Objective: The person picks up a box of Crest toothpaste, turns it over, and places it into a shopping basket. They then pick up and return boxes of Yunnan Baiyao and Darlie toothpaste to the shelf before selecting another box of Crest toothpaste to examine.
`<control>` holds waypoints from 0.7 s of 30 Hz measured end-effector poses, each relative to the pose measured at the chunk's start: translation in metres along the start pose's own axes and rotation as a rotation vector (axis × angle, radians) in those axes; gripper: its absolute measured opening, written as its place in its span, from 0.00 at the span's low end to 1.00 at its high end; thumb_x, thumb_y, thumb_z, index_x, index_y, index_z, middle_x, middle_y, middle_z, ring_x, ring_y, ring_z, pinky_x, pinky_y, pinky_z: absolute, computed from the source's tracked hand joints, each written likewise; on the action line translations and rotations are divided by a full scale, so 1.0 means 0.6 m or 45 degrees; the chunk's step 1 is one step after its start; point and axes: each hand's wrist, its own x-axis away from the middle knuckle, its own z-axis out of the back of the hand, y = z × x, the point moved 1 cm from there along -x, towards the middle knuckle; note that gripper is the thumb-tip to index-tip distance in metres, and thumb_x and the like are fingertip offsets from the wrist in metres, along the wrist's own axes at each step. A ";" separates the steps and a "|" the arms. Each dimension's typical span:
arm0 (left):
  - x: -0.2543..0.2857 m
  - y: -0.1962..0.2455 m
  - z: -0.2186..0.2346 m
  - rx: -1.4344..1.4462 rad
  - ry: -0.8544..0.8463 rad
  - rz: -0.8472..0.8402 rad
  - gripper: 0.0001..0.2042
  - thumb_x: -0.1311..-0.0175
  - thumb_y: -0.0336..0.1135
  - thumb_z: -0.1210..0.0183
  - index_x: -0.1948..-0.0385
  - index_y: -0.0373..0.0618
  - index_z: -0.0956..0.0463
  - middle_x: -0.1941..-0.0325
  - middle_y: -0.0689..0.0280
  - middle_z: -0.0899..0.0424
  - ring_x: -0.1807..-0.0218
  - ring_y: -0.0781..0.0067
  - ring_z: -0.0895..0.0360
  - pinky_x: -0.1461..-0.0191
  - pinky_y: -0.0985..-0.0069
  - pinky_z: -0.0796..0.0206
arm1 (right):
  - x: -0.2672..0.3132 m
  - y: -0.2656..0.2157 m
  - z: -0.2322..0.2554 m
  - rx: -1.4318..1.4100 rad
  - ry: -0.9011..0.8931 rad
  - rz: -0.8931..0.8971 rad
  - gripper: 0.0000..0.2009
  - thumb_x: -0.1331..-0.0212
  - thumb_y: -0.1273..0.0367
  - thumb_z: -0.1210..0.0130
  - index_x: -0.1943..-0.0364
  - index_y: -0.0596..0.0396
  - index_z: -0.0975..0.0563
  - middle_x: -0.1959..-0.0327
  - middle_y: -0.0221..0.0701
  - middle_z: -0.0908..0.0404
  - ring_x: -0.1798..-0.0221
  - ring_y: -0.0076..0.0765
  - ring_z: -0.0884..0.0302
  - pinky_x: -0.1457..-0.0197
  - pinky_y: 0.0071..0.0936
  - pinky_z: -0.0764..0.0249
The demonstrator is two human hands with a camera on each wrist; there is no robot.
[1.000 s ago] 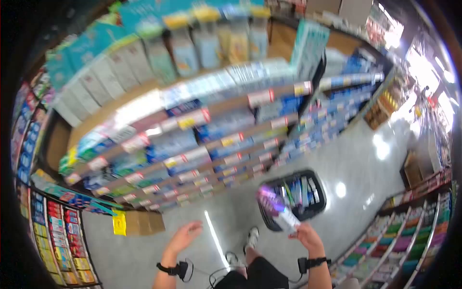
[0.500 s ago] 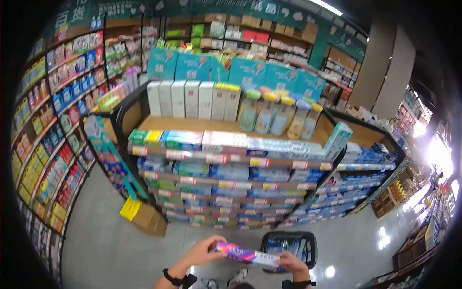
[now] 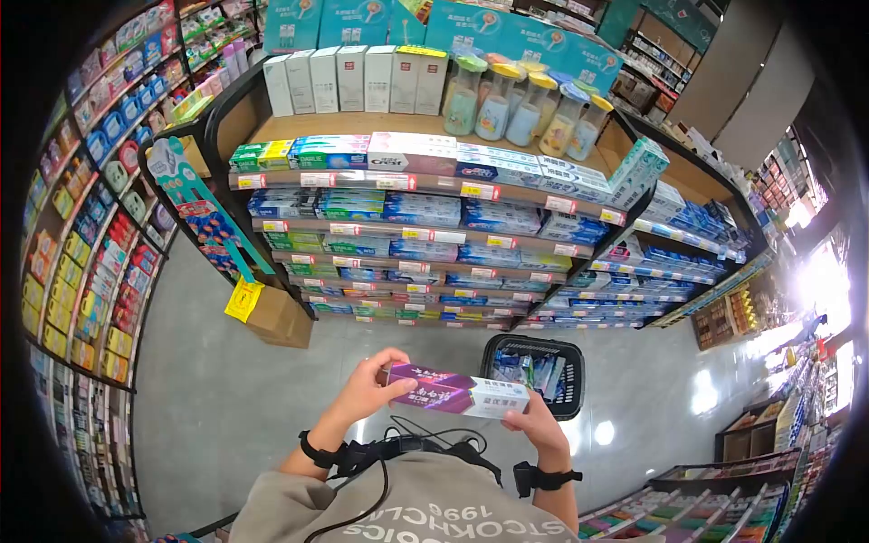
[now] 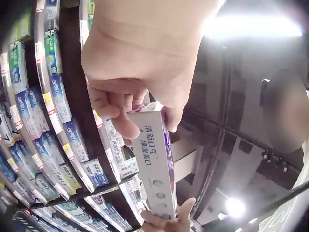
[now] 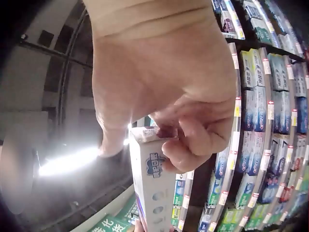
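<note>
A long toothpaste box (image 3: 457, 391), purple at one end and white at the other, is held level in front of the body. My left hand (image 3: 374, 384) grips its purple end, thumb on the face toward me. At the white end, my right hand (image 3: 536, 420) pinches the box between thumb and curled fingers. The left wrist view shows the box's white side (image 4: 153, 159) with dark printed characters, the left fingers wrapped about the near end. Beyond the box, at right, a black shopping basket (image 3: 579, 385) with several packages stands on the floor.
A shelf unit ahead carries rows of toothpaste boxes (image 3: 412, 152). White cartons (image 3: 351, 80) and lidded bottles (image 3: 493, 107) stand on its top. A cardboard box (image 3: 279, 317) sits on the floor at left. More stocked shelves (image 3: 90, 271) line the left side.
The left hand has come across and taken the purple end of the toothpaste box, which the right hand held alone. The box is now level and closer. The head view has tilted up, then down again.
</note>
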 end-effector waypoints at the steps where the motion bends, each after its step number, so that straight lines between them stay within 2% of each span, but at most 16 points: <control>1: 0.001 -0.004 -0.010 -0.034 0.001 -0.079 0.15 0.35 0.34 0.32 0.53 0.43 0.26 0.59 0.70 0.19 0.64 0.84 0.23 0.64 0.80 0.29 | 0.000 -0.006 -0.001 0.056 0.017 0.009 0.19 0.39 0.62 0.32 0.51 0.58 0.23 0.65 0.21 0.22 0.68 0.15 0.31 0.67 0.17 0.35; 3: -0.006 -0.016 -0.034 -0.093 -0.009 -0.250 0.15 0.34 0.35 0.33 0.52 0.43 0.28 0.57 0.70 0.20 0.58 0.82 0.25 0.56 0.78 0.29 | 0.005 -0.017 0.007 0.175 0.063 0.033 0.18 0.39 0.62 0.32 0.52 0.57 0.22 0.64 0.21 0.21 0.66 0.14 0.32 0.66 0.18 0.34; 5: -0.017 -0.011 -0.051 -0.162 -0.032 -0.262 0.15 0.33 0.36 0.35 0.52 0.43 0.29 0.56 0.70 0.22 0.54 0.81 0.27 0.51 0.78 0.32 | 0.017 -0.022 0.033 0.215 0.076 0.002 0.16 0.41 0.65 0.30 0.53 0.57 0.22 0.63 0.21 0.20 0.62 0.15 0.29 0.59 0.19 0.30; 8: -0.008 0.016 -0.088 -0.163 -0.081 -0.135 0.15 0.32 0.37 0.36 0.50 0.45 0.30 0.54 0.71 0.26 0.51 0.81 0.30 0.47 0.79 0.35 | 0.040 -0.044 0.051 0.202 0.071 -0.014 0.17 0.43 0.68 0.29 0.54 0.57 0.21 0.61 0.22 0.19 0.56 0.18 0.26 0.50 0.23 0.27; 10: -0.002 0.031 -0.110 -0.150 -0.119 -0.079 0.15 0.32 0.38 0.37 0.50 0.45 0.30 0.54 0.73 0.28 0.50 0.82 0.32 0.46 0.81 0.37 | 0.050 -0.049 0.063 0.139 -0.038 0.071 0.16 0.43 0.68 0.29 0.55 0.57 0.21 0.62 0.21 0.20 0.57 0.18 0.25 0.51 0.23 0.27; 13: 0.003 0.023 -0.142 -0.035 -0.128 -0.064 0.16 0.30 0.38 0.37 0.49 0.45 0.31 0.56 0.67 0.23 0.56 0.81 0.25 0.55 0.78 0.28 | 0.066 -0.041 0.081 0.039 -0.040 0.065 0.14 0.42 0.66 0.29 0.57 0.55 0.21 0.66 0.20 0.22 0.61 0.17 0.26 0.57 0.21 0.28; 16: 0.001 -0.019 -0.156 0.099 -0.136 -0.006 0.15 0.30 0.37 0.38 0.48 0.45 0.32 0.60 0.66 0.22 0.62 0.80 0.21 0.62 0.80 0.25 | 0.076 -0.023 0.102 0.042 0.016 0.027 0.13 0.42 0.66 0.29 0.59 0.54 0.21 0.70 0.19 0.24 0.66 0.14 0.28 0.65 0.18 0.32; 19: -0.004 -0.005 -0.178 0.163 -0.166 0.079 0.15 0.30 0.37 0.39 0.48 0.44 0.32 0.65 0.66 0.21 0.69 0.76 0.19 0.66 0.80 0.24 | 0.089 -0.023 0.112 0.016 0.059 0.012 0.14 0.43 0.64 0.29 0.59 0.53 0.21 0.72 0.19 0.24 0.70 0.13 0.30 0.71 0.16 0.36; 20: -0.008 0.000 -0.189 0.161 -0.155 0.072 0.13 0.29 0.36 0.40 0.49 0.45 0.32 0.67 0.66 0.21 0.75 0.76 0.22 0.72 0.81 0.28 | 0.095 -0.023 0.112 -0.015 0.076 0.010 0.14 0.43 0.63 0.29 0.59 0.53 0.21 0.72 0.19 0.23 0.71 0.12 0.31 0.72 0.16 0.37; 21: -0.014 0.010 -0.204 0.097 -0.193 0.086 0.13 0.29 0.35 0.41 0.49 0.45 0.32 0.67 0.66 0.21 0.76 0.78 0.23 0.73 0.81 0.30 | 0.112 -0.020 0.116 -0.060 0.146 0.023 0.15 0.44 0.62 0.29 0.59 0.53 0.20 0.71 0.19 0.22 0.72 0.11 0.31 0.73 0.16 0.39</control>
